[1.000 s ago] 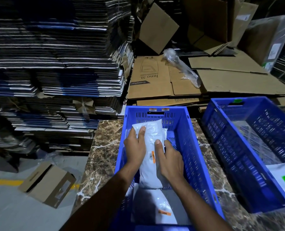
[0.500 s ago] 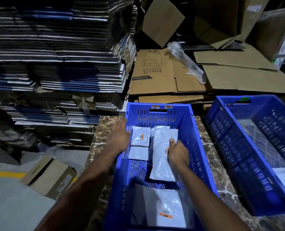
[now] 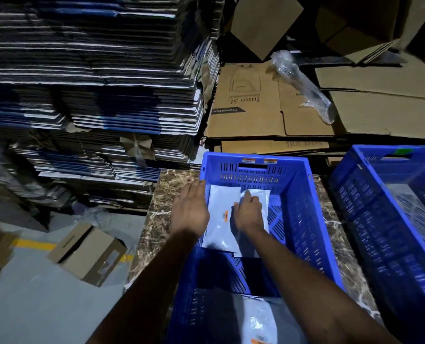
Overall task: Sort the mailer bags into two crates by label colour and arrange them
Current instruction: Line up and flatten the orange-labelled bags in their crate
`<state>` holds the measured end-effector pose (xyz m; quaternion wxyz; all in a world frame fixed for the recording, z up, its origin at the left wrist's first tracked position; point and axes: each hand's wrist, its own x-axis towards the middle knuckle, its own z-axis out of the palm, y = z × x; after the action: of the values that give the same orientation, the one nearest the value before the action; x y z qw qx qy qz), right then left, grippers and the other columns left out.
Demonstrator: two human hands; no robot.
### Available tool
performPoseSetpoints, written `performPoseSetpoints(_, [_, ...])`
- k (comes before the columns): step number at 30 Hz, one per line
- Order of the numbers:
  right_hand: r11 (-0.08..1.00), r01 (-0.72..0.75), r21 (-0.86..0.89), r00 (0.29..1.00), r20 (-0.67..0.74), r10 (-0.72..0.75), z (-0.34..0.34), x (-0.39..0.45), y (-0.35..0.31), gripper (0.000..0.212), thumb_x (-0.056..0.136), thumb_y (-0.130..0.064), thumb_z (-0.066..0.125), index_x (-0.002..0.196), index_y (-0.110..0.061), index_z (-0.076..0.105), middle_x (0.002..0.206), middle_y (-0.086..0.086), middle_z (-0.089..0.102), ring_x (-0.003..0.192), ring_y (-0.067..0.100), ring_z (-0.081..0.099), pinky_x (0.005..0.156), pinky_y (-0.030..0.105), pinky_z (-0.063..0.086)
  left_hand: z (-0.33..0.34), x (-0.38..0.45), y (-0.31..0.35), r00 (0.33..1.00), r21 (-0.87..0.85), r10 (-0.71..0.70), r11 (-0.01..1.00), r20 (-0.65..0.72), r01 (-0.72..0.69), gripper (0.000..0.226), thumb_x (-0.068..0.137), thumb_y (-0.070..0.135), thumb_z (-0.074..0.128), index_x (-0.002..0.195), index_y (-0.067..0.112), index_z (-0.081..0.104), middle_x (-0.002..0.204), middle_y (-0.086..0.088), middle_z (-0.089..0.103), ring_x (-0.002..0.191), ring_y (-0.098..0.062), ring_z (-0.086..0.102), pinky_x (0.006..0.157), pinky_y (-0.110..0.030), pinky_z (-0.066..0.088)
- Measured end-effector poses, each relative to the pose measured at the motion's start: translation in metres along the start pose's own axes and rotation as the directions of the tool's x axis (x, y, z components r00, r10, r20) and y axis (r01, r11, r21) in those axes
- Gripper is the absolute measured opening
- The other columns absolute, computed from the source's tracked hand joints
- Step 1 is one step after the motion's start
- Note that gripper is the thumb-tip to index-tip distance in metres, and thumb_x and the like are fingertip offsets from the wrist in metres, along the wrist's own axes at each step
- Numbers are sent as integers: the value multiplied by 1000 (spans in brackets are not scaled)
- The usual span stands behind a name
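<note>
Both hands are over the near blue crate (image 3: 303,192), which sits on a marble-pattern table (image 3: 161,214). Left hand (image 3: 190,211) is flat, fingers extended, gripping nothing, over the crate's 9 o'clock wall. Right hand (image 3: 250,212) is inside the crate with fingers curled, pressing down on a white mailer bag (image 3: 262,194) at the 12 o'clock end; can't tell whether it is pinching the bag or only pushing on it. Just beside that bag, toward 9 o'clock, lies a second white mailer bag (image 3: 221,219) with an orange label (image 3: 225,215), flat on the crate floor. A third bag with an orange label (image 3: 258,321) lies at the crate's 6 o'clock end. Second blue crate (image 3: 370,219) stands at 3 o'clock, apart from the first, with a green tag (image 3: 404,151) on its far rim. Flattened cardboard stacks (image 3: 94,83) at 10 o'clock.
</note>
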<state>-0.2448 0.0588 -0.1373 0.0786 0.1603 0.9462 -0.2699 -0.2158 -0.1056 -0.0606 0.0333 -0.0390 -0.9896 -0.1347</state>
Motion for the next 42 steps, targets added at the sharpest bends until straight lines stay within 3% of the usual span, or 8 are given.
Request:
performPoseSetpoints(2, [978, 169, -125, 981, -71, -179, 10, 0, 2, 52, 104, -33, 43, 148, -10, 31, 146, 18, 36, 129, 37, 41, 92, 47, 48, 0, 0, 2, 1000, 0, -14, 1000, 8, 14, 66, 95, 13, 38, 157, 22, 17, 164, 3, 19, 150, -20, 16, 119, -44, 20])
performPoseSetpoints(5, [883, 404, -240, 914, 57, -402, 31, 3, -2, 59, 104, -39, 36, 156, -13, 23, 161, 17, 18, 148, 35, 20, 115, 48, 29, -1, 2, 2, 999, -13, -7, 1000, 31, 7, 68, 97, 14, 37, 158, 24, 10, 166, 6, 10, 152, -18, 9, 121, -44, 15])
performPoseSetpoints(7, [852, 437, -290, 900, 147, -411, 46, 6, -7, 63, 105, -43, 28, 160, -18, 9, 167, 9, -3, 154, 26, -4, 123, 52, 4, -1, 4, 1, 998, -32, 3, 999, 56, -1, 67, 99, 17, 35, 158, 24, 5, 166, 7, 4, 152, -18, 5, 121, -44, 14])
performPoseSetpoints(10, [851, 414, -325, 910, 165, -379, 63, 11, -7, 66, 100, -47, 13, 159, -19, 1, 167, 7, -12, 153, 24, -13, 121, 55, -7, 5, 0, -6, 996, -88, 90, 992, 5, -89, 65, 99, 28, 34, 159, 19, 10, 166, 1, 9, 153, -19, 8, 123, -46, 18])
performPoseSetpoints(21, [825, 453, -339, 891, 143, -430, 73, 18, -5, 84, 85, -47, -12, 159, -12, 5, 166, 16, -6, 153, 33, -11, 121, 56, -10, 11, 8, -19, 926, -144, 372, 915, -54, -376, 62, 97, 27, 42, 150, -3, 32, 159, -22, 27, 150, -34, 22, 117, -51, 28])
performPoseSetpoints(27, [808, 434, -399, 901, 214, -378, 63, 32, -13, 67, 104, -48, 19, 160, -15, -1, 165, 16, -14, 152, 30, -18, 119, 55, -16, 8, 1, -19, 928, -137, 369, 918, -54, -373, 64, 94, 25, 37, 153, 0, 28, 162, -17, 20, 153, -27, 13, 120, -50, 24])
performPoseSetpoints(38, [872, 342, -350, 938, 71, -339, 81, 45, -18, 65, 100, -40, 36, 159, -23, 14, 167, 10, 6, 154, 31, -3, 122, 54, -3, 12, 8, -15, 950, -39, 312, 949, -16, -312, 66, 92, 24, 30, 154, 1, 24, 162, -18, 23, 152, -29, 17, 121, -49, 24])
performPoseSetpoints(42, [877, 347, -332, 936, 69, -344, 81, 43, -19, 64, 102, -40, 33, 160, -24, 11, 167, 9, 1, 154, 29, -6, 122, 53, -6, 8, 6, -14, 958, -32, 285, 958, -18, -286, 68, 93, 27, 37, 156, 8, 21, 164, -10, 18, 153, -23, 12, 123, -38, 11])
